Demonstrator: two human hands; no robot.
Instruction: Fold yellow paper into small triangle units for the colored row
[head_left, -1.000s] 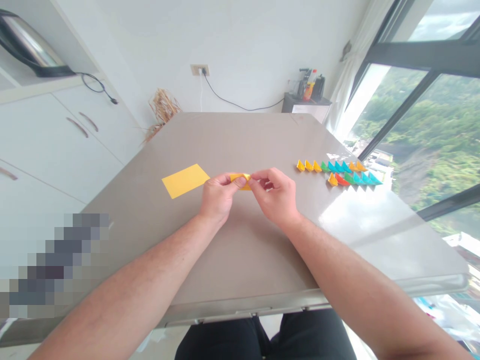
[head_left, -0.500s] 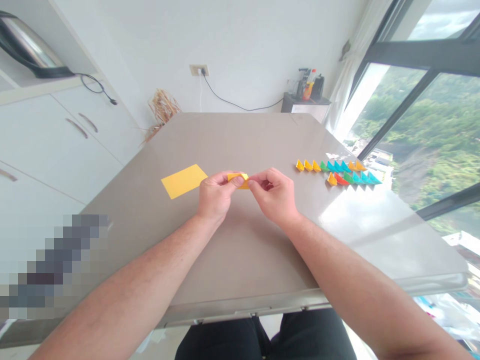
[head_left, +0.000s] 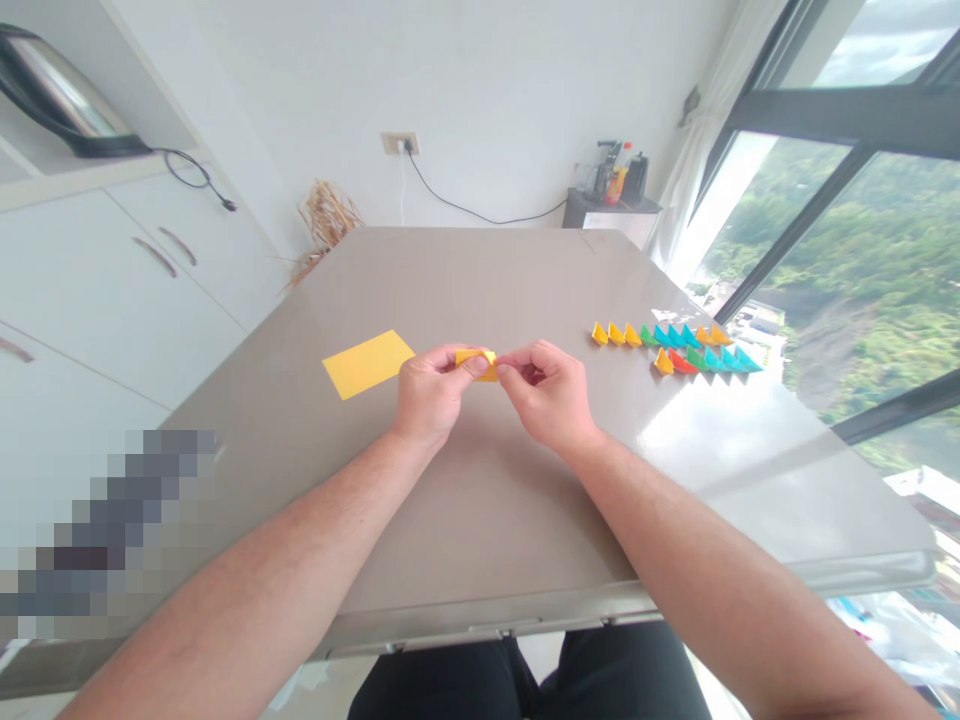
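Observation:
A small folded piece of yellow paper (head_left: 486, 374) is held between my two hands over the middle of the table. My left hand (head_left: 435, 388) grips its left part, thumb on the near side and fingers mostly hidden behind. The thumb and fingertips of my right hand (head_left: 551, 388) pinch its right end. Just left of my left hand, a flat sheet of yellow paper (head_left: 366, 364) lies on the table. Over on the right stand two rows of small folded paper boats in yellow, green, blue, orange and red, among them a red boat (head_left: 681, 361).
The grey-brown table (head_left: 487, 275) reaches toward the wall, with its front edge close to my lap. Behind its far right corner, bottles and a black appliance stand on a small cabinet (head_left: 611, 205). Dried stalks (head_left: 328, 215) are by the far left corner; windows line the right side.
Both hands keep nearly the same place and grip on the folded yellow paper. The view has shifted very slightly.

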